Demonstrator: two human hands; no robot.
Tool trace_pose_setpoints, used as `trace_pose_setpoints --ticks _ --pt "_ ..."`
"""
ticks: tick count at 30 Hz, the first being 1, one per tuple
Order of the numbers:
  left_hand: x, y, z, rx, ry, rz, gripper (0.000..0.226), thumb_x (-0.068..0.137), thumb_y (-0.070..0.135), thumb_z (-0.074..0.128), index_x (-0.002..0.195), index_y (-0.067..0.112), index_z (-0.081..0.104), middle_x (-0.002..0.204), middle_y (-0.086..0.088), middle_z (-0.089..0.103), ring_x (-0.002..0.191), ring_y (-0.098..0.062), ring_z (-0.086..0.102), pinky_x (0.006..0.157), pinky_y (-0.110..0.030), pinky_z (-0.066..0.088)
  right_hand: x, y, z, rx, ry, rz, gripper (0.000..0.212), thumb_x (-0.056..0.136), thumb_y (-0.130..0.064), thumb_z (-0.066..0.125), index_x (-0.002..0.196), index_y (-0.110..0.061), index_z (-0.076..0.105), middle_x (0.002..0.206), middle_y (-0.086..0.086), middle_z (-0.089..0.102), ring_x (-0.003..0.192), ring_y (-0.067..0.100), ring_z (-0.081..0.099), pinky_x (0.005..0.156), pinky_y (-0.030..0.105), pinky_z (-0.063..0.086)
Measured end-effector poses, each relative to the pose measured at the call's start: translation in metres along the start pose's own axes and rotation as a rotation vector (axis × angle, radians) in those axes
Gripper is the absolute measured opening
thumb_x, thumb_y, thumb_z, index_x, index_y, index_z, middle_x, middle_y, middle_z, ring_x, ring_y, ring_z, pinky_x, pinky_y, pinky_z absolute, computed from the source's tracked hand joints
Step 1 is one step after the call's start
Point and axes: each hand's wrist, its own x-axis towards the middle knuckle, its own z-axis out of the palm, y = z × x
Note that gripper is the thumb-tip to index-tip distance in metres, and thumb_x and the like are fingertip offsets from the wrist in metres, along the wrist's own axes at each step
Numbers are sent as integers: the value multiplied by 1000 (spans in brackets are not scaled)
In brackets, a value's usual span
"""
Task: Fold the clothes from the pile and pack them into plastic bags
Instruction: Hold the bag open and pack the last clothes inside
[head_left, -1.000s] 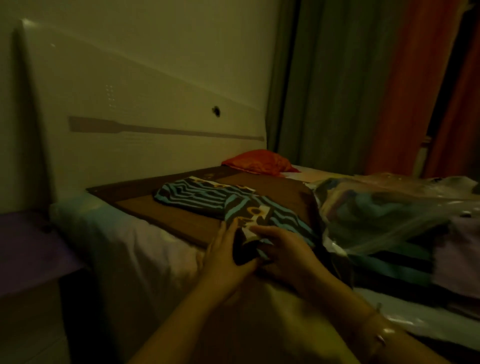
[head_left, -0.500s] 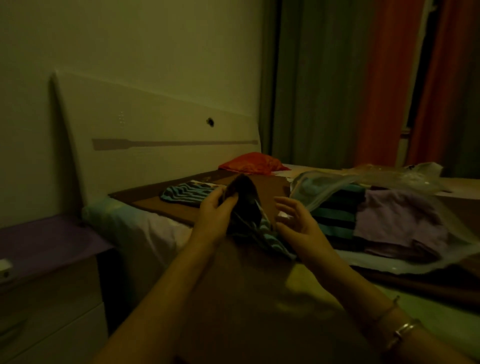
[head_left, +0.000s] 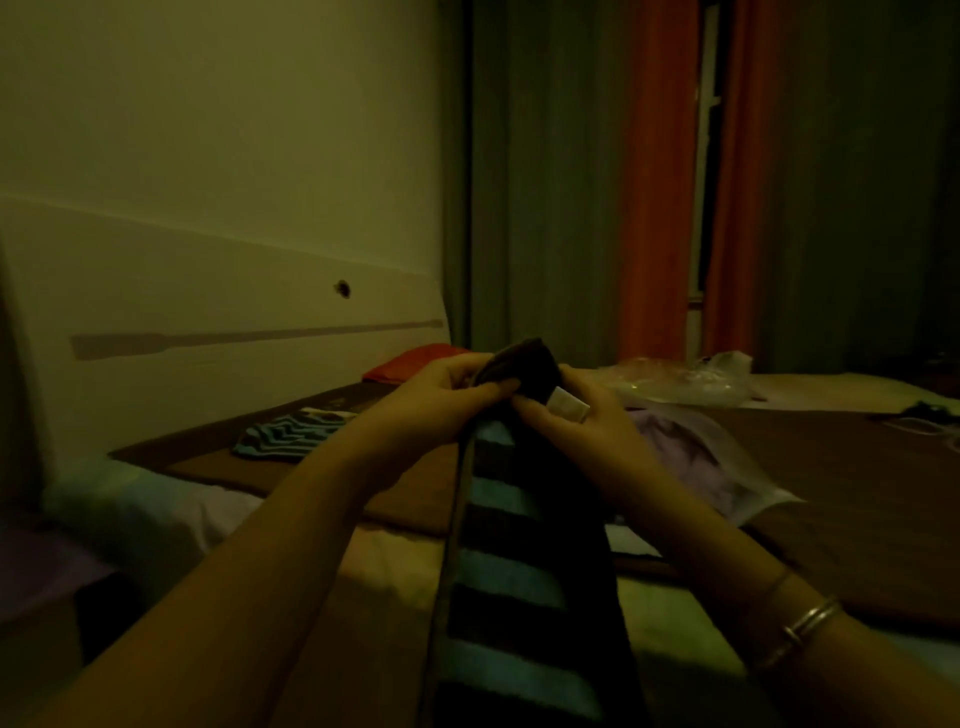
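Observation:
A dark garment with teal stripes (head_left: 519, 582) hangs from both hands above the bed, its dark top edge bunched between them. My left hand (head_left: 447, 400) grips that top edge from the left. My right hand (head_left: 582, 426) pinches it from the right, next to a small white label. Behind my right hand lies a clear plastic bag (head_left: 727, 467) with a lilac garment inside. A zigzag teal-striped garment (head_left: 291, 439) lies flat on the bed to the left. More clear plastic bags (head_left: 685, 382) are crumpled further back.
A brown mat (head_left: 857, 493) covers the bed. A red cushion (head_left: 410, 366) sits by the white headboard (head_left: 208, 312). Orange and grey curtains (head_left: 654, 208) hang behind. A low purple-topped cabinet (head_left: 41, 566) stands at the left, beside the bed.
Both hands lifted the striped garment off the bed and now hold it up by its top edge. The camera view rose and turned right.

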Motion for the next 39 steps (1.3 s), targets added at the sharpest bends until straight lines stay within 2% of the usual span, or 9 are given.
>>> trace_pose_setpoints --ticks 6,11,15,18,21,26,29,34,39 --pt "-3 -39 20 -19 -41 -135 21 89 16 62 109 16 57 98 -5 67 83 -11 69 69 -24 57 -26 12 -17 -141 81 133 18 92 -20 60 105 -7 64 95 11 70 88 23 67 72 33 56" --pt "-22 -87 22 141 -402 -358 35 81 12 73 104 35 60 98 16 69 85 5 67 67 -12 52 -36 29 -35 -204 244 195 12 97 -20 52 102 -12 61 102 17 66 95 33 63 88 52 51" --pt "-32 -129 12 465 -498 -449 31 81 15 74 98 37 61 101 17 66 87 6 64 73 -13 52 -42 38 -50 -222 377 217 15 98 -22 50 94 -10 57 103 26 62 94 40 60 84 55 51" --pt "-32 -140 4 516 -336 -476 11 85 22 70 91 31 66 89 10 68 77 2 65 60 -10 48 -46 43 -65 -252 432 257 29 98 -22 48 105 5 54 96 24 60 88 36 59 83 54 50" --pt "-27 -137 6 534 -99 -438 8 88 28 66 83 22 68 74 6 66 59 3 62 48 -9 43 -52 48 -77 -200 417 348 23 98 -25 50 107 -4 57 101 15 62 93 28 60 84 47 51" --pt "-10 -108 23 316 100 -409 14 94 27 56 92 16 64 88 -1 63 75 -13 60 64 -20 47 -61 46 -79 -147 214 463 1 89 -20 63 89 -19 62 92 6 68 82 15 66 61 23 51" --pt "3 -102 33 203 129 -535 37 95 29 53 125 7 54 99 -7 56 83 -18 55 64 -26 41 -64 50 -83 -122 249 465 8 89 -15 62 90 -23 61 91 -1 65 80 10 63 60 22 49" --pt "-3 -120 53 48 96 -701 40 96 26 52 128 1 52 91 -10 60 74 -19 57 62 -25 48 -72 60 -103 -350 480 359 23 90 -12 59 113 -17 58 88 -10 58 80 3 57 64 22 44" --pt "-1 -120 78 -142 118 -753 40 99 24 48 133 2 47 86 -13 57 70 -21 56 54 -29 51 -83 57 -89 -394 294 457 13 92 -18 58 103 -15 55 97 3 60 93 19 60 81 36 51"
